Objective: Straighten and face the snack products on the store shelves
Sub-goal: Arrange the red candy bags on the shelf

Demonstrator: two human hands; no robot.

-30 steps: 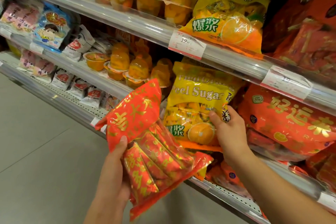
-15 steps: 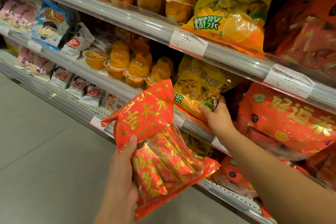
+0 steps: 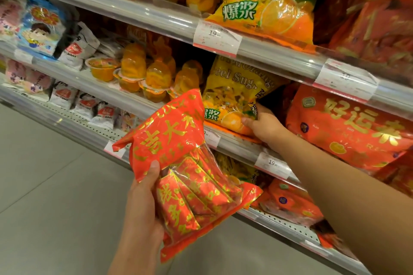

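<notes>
My left hand (image 3: 143, 205) grips a red and gold candy bag (image 3: 187, 172) by its left edge, thumb on the front, held in front of the shelves. My right hand (image 3: 263, 125) reaches onto the middle shelf (image 3: 237, 145) and grips the lower right corner of a yellow orange-peel-sugar bag (image 3: 234, 96), which leans back on that shelf. A matching yellow bag (image 3: 272, 2) stands on the shelf above. A large red bag with gold characters (image 3: 348, 127) lies to the right of my right hand.
Orange jelly cups (image 3: 145, 76) sit left of the yellow bag. White candy bags (image 3: 78, 49) and a blue bag (image 3: 40, 27) lie further left. More red bags (image 3: 290, 203) fill the bottom shelf. Price tags (image 3: 216, 38) hang on the rails. Grey floor (image 3: 44, 185) spreads at left.
My right hand has lifted the yellow bag from in front of the lower shelf up onto the middle shelf and pushed it back. The red bag in my left hand rose slightly.
</notes>
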